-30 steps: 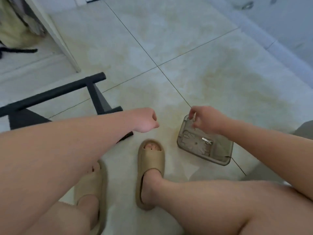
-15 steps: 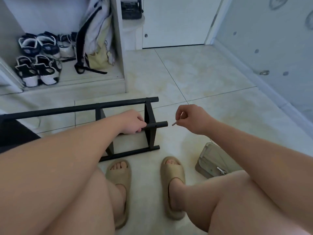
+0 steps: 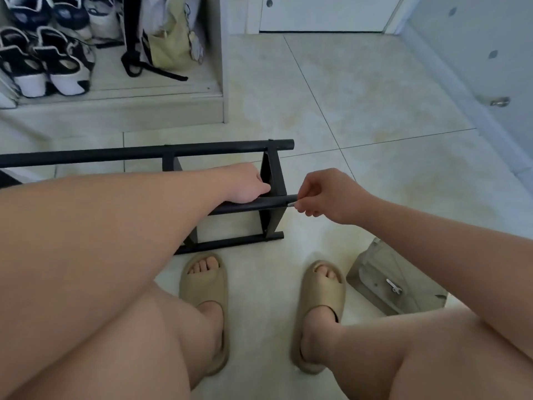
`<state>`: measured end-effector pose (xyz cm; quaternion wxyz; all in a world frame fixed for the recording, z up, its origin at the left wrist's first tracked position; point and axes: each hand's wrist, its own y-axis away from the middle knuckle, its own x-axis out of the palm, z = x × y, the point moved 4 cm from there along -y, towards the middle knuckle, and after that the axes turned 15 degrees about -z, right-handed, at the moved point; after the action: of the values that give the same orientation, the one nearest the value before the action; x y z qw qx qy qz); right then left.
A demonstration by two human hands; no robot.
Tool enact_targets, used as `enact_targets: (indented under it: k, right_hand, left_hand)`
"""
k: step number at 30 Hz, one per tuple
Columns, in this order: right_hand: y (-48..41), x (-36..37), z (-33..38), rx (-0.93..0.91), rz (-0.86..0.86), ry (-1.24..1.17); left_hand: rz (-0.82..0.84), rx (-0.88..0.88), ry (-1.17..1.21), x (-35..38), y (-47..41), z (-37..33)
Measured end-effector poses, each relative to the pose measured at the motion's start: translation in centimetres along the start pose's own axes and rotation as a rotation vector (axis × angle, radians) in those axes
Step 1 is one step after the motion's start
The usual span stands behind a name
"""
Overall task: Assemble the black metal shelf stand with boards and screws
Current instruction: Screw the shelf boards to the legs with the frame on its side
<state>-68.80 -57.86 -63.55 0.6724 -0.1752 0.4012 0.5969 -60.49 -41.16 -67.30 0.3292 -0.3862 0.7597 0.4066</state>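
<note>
At the rail (image 3: pixel 253 205) end, right hand (image 3: pixel 326 196) pinches screw (image 3: pixel 291 204), left hand (image 3: pixel 248 186) grips rail, open tile (image 3: pixel 375 168) beyond

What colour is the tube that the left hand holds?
Black; the tube shows best in the head view.

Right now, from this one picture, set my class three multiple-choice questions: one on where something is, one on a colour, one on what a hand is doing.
1. The plastic tray lies: A on the shoe shelf; B on the floor beside the right slipper; C on the person's lap.
2. The slippers are: A white; B black; C beige.
3. The right hand: A pinches a screw at the end of the black frame's bar; B lies flat on a knee; C lifts the tray.

Answers: 1 B, it sits on the floor by that foot; 2 C, both are beige; 3 A, fingertips hold the screw at the bar's end.
</note>
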Motion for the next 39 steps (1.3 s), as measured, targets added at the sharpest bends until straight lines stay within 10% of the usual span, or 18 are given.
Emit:
enact_targets:
  k: [39]
  right_hand:
    - [-1.6, 3.6, -1.8, -0.309, -0.02, 0.268]
  left_hand:
    - [0.224, -0.249, 0.403, 4.2, -3.0, -0.7]
